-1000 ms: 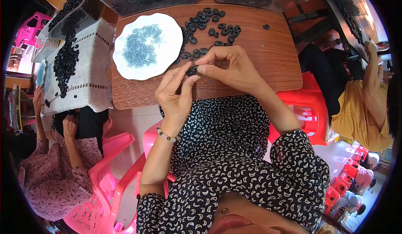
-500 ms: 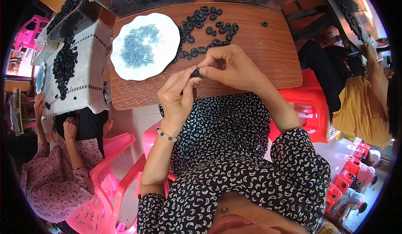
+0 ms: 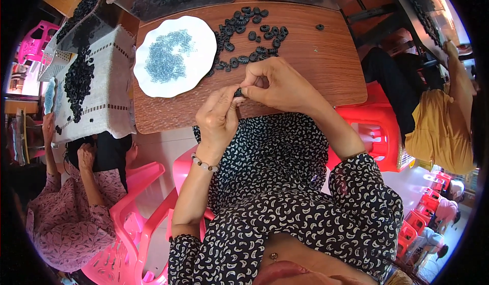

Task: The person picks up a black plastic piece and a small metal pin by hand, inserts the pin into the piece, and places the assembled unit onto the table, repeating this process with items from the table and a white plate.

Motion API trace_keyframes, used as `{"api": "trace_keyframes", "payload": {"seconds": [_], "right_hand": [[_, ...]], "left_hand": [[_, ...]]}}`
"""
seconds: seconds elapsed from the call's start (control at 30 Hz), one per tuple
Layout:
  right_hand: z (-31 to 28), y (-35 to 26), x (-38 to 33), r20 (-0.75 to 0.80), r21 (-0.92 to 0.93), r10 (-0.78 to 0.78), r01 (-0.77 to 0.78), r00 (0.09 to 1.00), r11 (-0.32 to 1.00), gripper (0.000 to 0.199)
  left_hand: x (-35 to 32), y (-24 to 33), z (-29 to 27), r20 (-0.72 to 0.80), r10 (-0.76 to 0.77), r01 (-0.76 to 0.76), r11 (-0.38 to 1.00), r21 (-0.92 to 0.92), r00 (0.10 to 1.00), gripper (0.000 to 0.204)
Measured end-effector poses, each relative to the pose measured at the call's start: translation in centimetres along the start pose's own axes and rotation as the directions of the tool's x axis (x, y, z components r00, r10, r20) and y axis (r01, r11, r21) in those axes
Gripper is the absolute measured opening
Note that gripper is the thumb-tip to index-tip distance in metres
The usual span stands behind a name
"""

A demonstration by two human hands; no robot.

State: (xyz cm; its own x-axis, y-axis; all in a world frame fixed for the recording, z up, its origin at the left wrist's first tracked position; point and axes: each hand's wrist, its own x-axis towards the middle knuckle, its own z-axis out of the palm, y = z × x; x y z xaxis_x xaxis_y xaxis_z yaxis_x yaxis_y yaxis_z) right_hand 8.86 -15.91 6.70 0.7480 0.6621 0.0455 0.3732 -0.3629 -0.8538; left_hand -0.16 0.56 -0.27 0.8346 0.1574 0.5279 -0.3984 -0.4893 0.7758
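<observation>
Hands nearer body, left hand (image 3: pixel 218 118), right hand (image 3: pixel 272 83) pinching black ring (image 3: pixel 238 92)

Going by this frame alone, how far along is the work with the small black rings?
Done: cannot tell; no finished pile is visibly set apart. In hand: both the left hand and right hand pinch one small black ring between them. Left: many loose black rings on the wooden table, and blue-grey bits on the white plate.
</observation>
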Motion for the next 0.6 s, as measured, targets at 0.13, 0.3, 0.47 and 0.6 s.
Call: {"api": "trace_keyframes", "payload": {"seconds": [0.13, 0.3, 0.47, 0.6], "right_hand": [[-0.1, -0.3, -0.2, -0.016, -0.029, -0.04, 0.039, 0.999, 0.999, 0.014], [-0.5, -0.2, 0.2, 0.026, 0.026, 0.007, -0.008, 1.0, 1.0, 0.014], [-0.7, 0.5, 0.5, 0.082, 0.248, 0.03, -0.049, 0.996, 0.968, 0.012], [-0.7, 0.9, 0.7, 0.112, 0.348, 0.056, -0.092, 0.992, 0.933, 0.012]], "left_hand": [[0.1, 0.0, 0.0, -0.012, 0.078, -0.077, 0.994, 0.073, 0.997, 0.028], [0.2, -0.2, -0.1, -0.014, 0.022, -0.021, 0.999, 0.034, 1.0, 0.027], [0.7, 0.4, -0.4, -0.064, -0.081, 0.076, 0.994, -0.076, 0.995, 0.025], [0.8, 0.2, -0.5, -0.094, 0.008, -0.012, 0.999, -0.042, 0.996, 0.026]]}}
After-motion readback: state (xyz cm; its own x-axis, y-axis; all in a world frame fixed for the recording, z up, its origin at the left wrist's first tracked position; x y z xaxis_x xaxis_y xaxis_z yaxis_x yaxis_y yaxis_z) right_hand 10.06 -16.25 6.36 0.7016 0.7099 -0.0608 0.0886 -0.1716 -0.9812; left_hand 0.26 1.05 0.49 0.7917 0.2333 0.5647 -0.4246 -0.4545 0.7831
